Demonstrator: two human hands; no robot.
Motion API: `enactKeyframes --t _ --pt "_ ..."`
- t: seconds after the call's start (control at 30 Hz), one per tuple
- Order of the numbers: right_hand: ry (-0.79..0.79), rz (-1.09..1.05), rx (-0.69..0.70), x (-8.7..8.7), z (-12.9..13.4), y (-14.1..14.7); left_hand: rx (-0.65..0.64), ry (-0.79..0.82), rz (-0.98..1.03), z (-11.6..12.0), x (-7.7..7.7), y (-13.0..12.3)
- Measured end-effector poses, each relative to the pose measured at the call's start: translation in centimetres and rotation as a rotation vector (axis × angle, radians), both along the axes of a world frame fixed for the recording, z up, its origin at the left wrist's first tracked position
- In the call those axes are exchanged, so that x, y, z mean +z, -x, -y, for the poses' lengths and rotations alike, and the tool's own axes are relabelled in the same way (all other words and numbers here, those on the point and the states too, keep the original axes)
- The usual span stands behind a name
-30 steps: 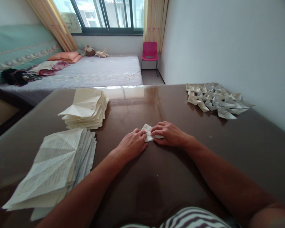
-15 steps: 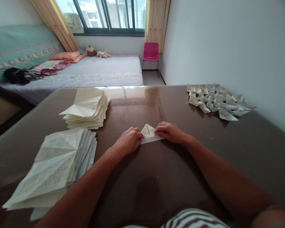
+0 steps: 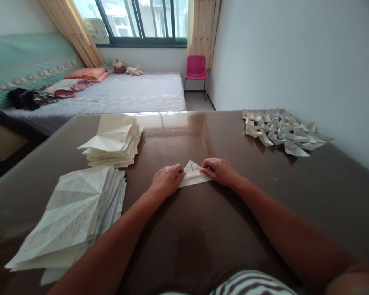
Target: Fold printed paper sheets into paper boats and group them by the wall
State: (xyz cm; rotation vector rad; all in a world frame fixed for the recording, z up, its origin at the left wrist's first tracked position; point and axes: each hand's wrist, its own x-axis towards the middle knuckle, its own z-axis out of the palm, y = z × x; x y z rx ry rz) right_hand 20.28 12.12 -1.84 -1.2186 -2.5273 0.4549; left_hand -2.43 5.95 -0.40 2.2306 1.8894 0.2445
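A small folded paper with a pointed top and a flat band along its lower edge lies on the brown table, between my hands. My left hand pinches its left end, fingers pressed together. At the right end, my right hand grips the paper between thumb and curled fingers. Left of my hands are a stack of creased cream paper and, nearer to me, a stack of creased printed sheets. Several folded paper shapes sit together at the table's far right.
The glossy brown table extends to a white wall on the right. Beyond its far edge stand a bed and a pink chair. My left forearm passes beside the nearer paper stack.
My left hand has shifted slightly left along the paper, showing more of its lower band. My right hand has barely moved and still grips the right end.
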Motion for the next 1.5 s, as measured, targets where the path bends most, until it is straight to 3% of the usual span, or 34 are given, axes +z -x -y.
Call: enactKeyframes --t 0.33,0.47,0.6,0.9,1.0,1.1,1.23,1.5 --pt "-0.046 0.078 -0.057 0.3 0.2 0.3 -0.013 -0.14 -0.202 0.8 -0.1 -1.2" --pt "-0.052 0.082 -0.063 0.2 0.2 0.4 -0.237 -0.331 -0.216 1.4 -0.1 -1.8" --pt "-0.058 0.076 -0.062 0.1 0.1 0.4 -0.407 -0.282 -0.179 2.1 -0.5 -2.7" --pt "-0.02 -0.001 -0.076 -0.4 -0.2 -0.1 -0.336 -0.226 -0.231 2.3 -0.3 -2.7" --pt "-0.133 -0.062 -0.041 0.0 0.2 -0.1 -0.321 -0.223 -0.217 2.3 -0.2 -2.6" --pt "-0.244 -0.089 0.104 0.5 1.3 0.4 -0.322 -0.221 -0.203 2.2 -0.2 -2.6" --pt "-0.129 -0.07 0.234 0.5 2.2 1.3 -0.33 -0.203 -0.191 2.2 -0.2 -2.4" --pt "0.037 -0.122 0.148 0.1 0.7 0.2 -0.321 -0.25 -0.272 1.8 0.0 -1.1"
